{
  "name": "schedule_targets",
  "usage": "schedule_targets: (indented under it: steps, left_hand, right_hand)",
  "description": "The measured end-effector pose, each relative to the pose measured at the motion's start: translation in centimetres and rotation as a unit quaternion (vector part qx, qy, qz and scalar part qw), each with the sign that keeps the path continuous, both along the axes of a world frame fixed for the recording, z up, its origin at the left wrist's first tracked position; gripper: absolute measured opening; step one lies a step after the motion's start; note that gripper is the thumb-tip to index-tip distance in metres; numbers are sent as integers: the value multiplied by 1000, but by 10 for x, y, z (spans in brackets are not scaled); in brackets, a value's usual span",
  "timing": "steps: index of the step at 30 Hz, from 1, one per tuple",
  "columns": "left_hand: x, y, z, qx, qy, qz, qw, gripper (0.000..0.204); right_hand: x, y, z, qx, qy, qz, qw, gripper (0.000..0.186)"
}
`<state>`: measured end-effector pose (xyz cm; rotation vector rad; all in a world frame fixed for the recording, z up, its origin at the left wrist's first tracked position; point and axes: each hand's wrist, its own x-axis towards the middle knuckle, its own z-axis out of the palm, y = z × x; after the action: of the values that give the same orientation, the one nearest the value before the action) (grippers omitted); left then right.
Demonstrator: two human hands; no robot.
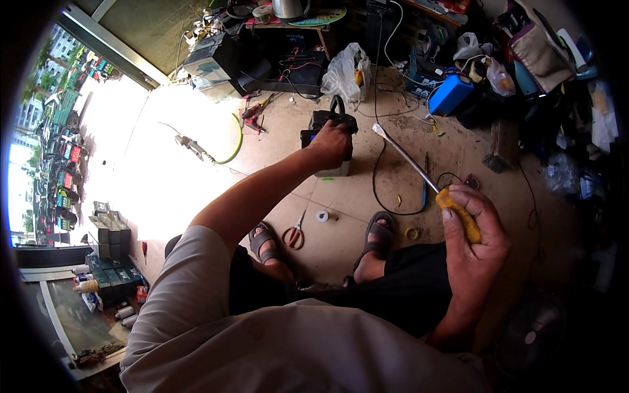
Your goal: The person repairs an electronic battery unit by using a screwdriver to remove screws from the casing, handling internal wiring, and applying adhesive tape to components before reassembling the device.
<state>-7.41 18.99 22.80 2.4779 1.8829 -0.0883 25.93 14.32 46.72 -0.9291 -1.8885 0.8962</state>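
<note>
Lying on the near side of the left hand [332, 145], red-handled scissors [299, 226] could cut the sandalled foot [265, 243] if it moves carelessly. The left hand curls over the black-topped box [324, 119]; whether it grips, I cannot tell, so the box might tip. Right of it, the black cable [374, 180] could snag. The right hand [478, 249] is closed around the screwdriver [445, 199]; a slip could send its tip toward the left hand.

Dark box [421, 81]: bold pale capitals, ahead and to my right (smaller print there escapes me).
Green board [325, 18]: lettering near its edge, too small for me to read.
</note>
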Motion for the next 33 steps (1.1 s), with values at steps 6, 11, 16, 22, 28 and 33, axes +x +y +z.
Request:
schedule_targets:
  steps: [6, 11, 16, 22, 28, 33]
  left_hand:
    - [-3, -5, 9, 5, -8, -20, 1000, 21]
    - [-10, -22, 24, 157, -114, -53, 980, 19]
    - [11, -64, 35, 184, -167, 83, 965, 15]
    - [35, -98, 2, 192, -266, 235, 915, 19]
    - [35, -100, -12, 186, -273, 223, 917, 20]
    - [36, -99, -17, 175, -279, 232, 915, 27]
  right_hand:
    - [-4, 5, 2, -29, -64, 17, 997, 21]
    - [-6, 35, -3, -108, -81, 74, 988, 22]
    - [-28, 62, -15, -105, -145, 123, 976, 23]
    - [-65, 88, -41, -82, -188, 169, 964, 19]
    - [-94, 82, -42, 4, -252, 212, 944, 16]
    - [-111, 77, -49, 46, -285, 232, 929, 16]
